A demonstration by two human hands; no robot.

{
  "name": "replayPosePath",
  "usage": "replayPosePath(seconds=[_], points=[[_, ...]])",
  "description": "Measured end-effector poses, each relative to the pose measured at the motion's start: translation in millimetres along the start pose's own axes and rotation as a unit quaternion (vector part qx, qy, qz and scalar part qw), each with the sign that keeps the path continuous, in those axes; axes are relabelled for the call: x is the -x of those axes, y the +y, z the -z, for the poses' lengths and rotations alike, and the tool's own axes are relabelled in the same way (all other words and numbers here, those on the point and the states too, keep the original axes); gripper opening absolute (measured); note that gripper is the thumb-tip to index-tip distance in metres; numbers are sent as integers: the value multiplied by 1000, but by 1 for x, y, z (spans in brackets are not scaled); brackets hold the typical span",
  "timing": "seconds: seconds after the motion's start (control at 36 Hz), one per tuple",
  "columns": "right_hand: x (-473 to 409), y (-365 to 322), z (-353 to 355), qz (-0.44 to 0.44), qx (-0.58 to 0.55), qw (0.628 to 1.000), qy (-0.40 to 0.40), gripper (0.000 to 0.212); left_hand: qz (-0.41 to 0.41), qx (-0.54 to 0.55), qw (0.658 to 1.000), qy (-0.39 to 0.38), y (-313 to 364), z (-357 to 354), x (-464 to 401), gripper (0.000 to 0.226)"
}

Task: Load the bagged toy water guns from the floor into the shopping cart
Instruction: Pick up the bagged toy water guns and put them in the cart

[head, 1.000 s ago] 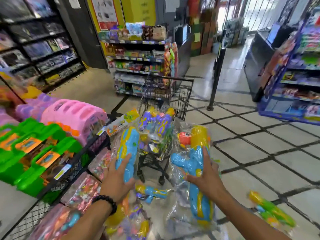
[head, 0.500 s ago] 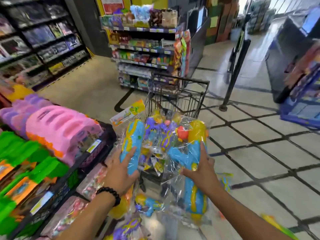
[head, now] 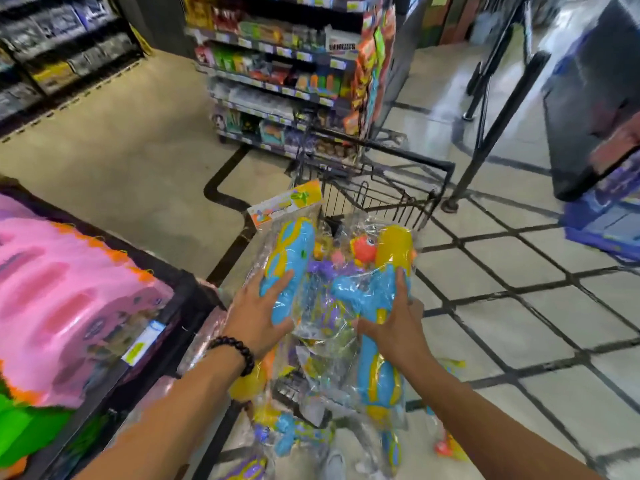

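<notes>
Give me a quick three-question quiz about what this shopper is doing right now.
1. True or false: each hand grips its own bagged water gun.
2. What does the left hand wear at the wrist? A) watch B) bead bracelet C) nothing
3. Where is the cart relative to the two hands?

Key: 1. True: left hand on the left gun, right hand on the right gun. 2. B. 3. Straight ahead, beyond them.

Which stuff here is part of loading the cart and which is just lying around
Job: left hand and right hand, each holding a bagged water gun; shopping cart; bagged guns on the floor.
Not: pink toys; snack shelf.
</notes>
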State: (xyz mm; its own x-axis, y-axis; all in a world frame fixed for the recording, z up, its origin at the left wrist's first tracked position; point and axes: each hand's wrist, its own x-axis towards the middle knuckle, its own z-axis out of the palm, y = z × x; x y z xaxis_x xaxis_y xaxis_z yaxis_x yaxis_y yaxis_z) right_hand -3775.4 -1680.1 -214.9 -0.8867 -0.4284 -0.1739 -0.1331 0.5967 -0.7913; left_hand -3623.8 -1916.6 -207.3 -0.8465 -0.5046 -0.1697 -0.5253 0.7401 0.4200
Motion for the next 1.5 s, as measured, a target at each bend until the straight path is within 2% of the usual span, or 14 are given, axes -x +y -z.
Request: replayPosePath(seconds=[0.14,0.25,0.39,0.47,0.67,0.78,0.92,1.14,1.28,1.5], points=[[-49,-4,-20,-17,10,1000,6,131,-15,7,1000,-19,-11,-2,-61,92],[-82,-5,-35,-24,12,1000,10,131,-30,3,999,-23,-20,-11,-103,87],[-129,1,-57,-42,10,999,9,131,-17,21,998,-50,-23,-28,-151,87],[-156,10,-70,-49,10,999,-4,127,-12,33,998,-58,-26,-44,-178,88],[-212,39,-104,-88,13,996,5,133,-15,40,996,-81,-46,-89,-245,91],[-239,61,-122,-100,20,995,4,131,-4,37,997,-71,-61,-114,-276,89],[-263,76,-150,-101,24,995,11,130,16,57,995,-85,-70,-141,-298,86],[-267,83,-185,-108,52,993,20,122,1,80,996,-42,-97,-174,-321,94],[-264,90,-195,-93,60,994,13,122,-4,81,996,-35,-106,-185,-323,90],[-262,105,-203,-76,141,987,20,120,-7,28,999,-17,-112,-211,-318,90]])
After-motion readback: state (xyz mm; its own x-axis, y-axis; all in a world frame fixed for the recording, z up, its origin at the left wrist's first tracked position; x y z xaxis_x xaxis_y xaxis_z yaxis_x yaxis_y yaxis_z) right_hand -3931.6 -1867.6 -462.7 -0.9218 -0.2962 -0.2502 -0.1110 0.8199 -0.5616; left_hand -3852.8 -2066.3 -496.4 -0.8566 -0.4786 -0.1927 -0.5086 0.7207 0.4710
